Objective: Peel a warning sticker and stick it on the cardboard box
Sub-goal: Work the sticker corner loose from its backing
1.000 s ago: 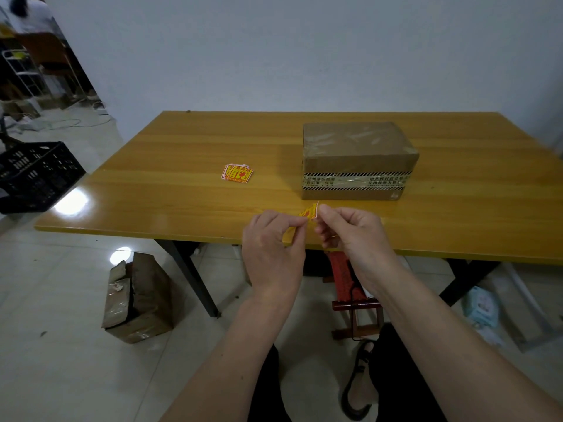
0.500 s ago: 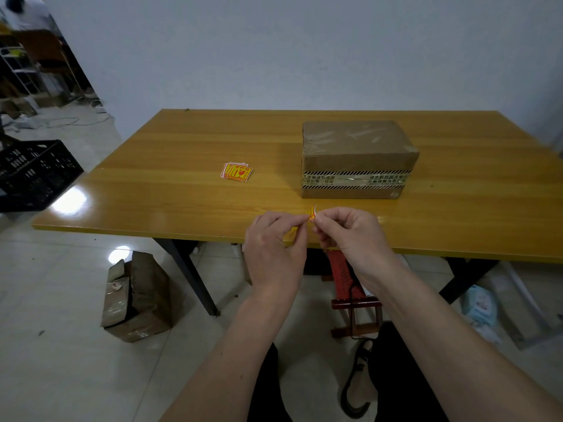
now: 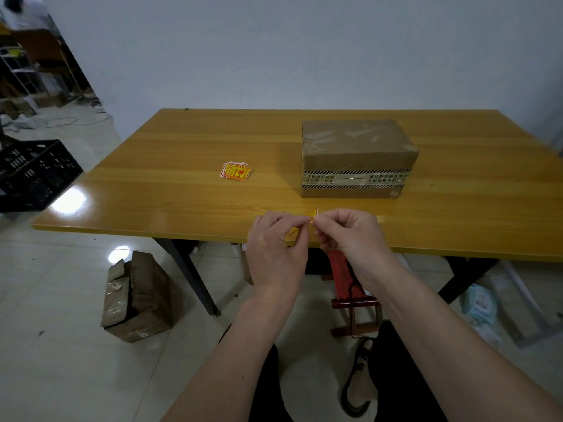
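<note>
A taped brown cardboard box [image 3: 356,153] with a striped band stands on the yellow wooden table [image 3: 189,196], right of centre. A small stack of red-and-yellow warning stickers [image 3: 236,171] lies flat to its left. Over the table's near edge, my left hand [image 3: 275,251] and my right hand [image 3: 350,236] pinch one yellow warning sticker [image 3: 311,214] between thumb and forefinger tips. Only a small corner of it and a strip lower down show; the fingers hide the remainder. The hands are a short way in front of the box and apart from it.
A black plastic crate [image 3: 30,175] sits off the table's left end. An open cardboard box [image 3: 134,296] stands on the tiled floor under the near left corner. A red stool [image 3: 347,278] and my legs are below the table edge. A person stands far back left.
The visible sticker corner between my fingertips has shrunk, and both hands have edged slightly closer together. The box and the sticker stack have not moved.
</note>
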Demonstrator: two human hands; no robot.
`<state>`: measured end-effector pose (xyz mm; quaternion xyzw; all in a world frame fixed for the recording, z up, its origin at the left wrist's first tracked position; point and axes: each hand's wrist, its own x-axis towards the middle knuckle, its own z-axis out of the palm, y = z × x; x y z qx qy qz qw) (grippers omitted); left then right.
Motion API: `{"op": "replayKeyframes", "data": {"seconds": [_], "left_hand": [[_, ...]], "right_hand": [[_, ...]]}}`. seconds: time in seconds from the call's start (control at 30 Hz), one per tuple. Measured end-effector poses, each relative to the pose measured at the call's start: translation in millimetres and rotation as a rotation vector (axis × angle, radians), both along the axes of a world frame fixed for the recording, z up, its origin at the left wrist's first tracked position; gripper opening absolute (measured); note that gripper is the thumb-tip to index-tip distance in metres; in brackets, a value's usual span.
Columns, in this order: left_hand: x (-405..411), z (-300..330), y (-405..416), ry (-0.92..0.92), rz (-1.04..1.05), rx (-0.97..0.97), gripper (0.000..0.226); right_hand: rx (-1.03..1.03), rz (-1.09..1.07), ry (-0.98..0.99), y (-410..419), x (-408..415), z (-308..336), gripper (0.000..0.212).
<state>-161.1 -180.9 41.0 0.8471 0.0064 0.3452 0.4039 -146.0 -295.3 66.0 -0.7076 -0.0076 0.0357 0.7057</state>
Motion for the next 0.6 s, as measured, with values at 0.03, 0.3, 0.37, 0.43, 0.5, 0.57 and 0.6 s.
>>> {"op": "replayKeyframes", "data": {"seconds": [0.03,0.3,0.37,0.43,0.5,0.57,0.6], "left_hand": [[-0.1,0.0,0.2,0.002,0.001,-0.006,0.009],[-1.3,2.4,2.2,0.027,-0.002,-0.04,0.012],[-2.0,3.1,1.8,0.027,-0.012,-0.032,0.012],[-1.7,3.7,1.7,0.028,-0.019,-0.03,0.01],[-1.1,4.8,2.2,0.035,-0.025,-0.037,0.009],[-0.9,5.4,3.2,0.056,-0.029,-0.05,0.009],[-1.0,5.5,4.0,0.071,-0.027,-0.058,0.009]], "right_hand": [[-0.004,0.011,-0.003,-0.4,-0.4,0.3,0.021],[0.066,0.021,0.026,1.0,-0.4,2.5,0.019],[0.038,0.014,0.021,1.0,-0.1,2.4,0.019],[0.0,0.012,0.012,1.4,0.2,2.2,0.015],[-0.013,0.013,0.008,2.2,0.6,2.1,0.016],[-0.018,-0.001,0.01,2.5,0.8,2.4,0.018],[-0.018,-0.014,0.015,2.4,1.1,2.7,0.018]]}}
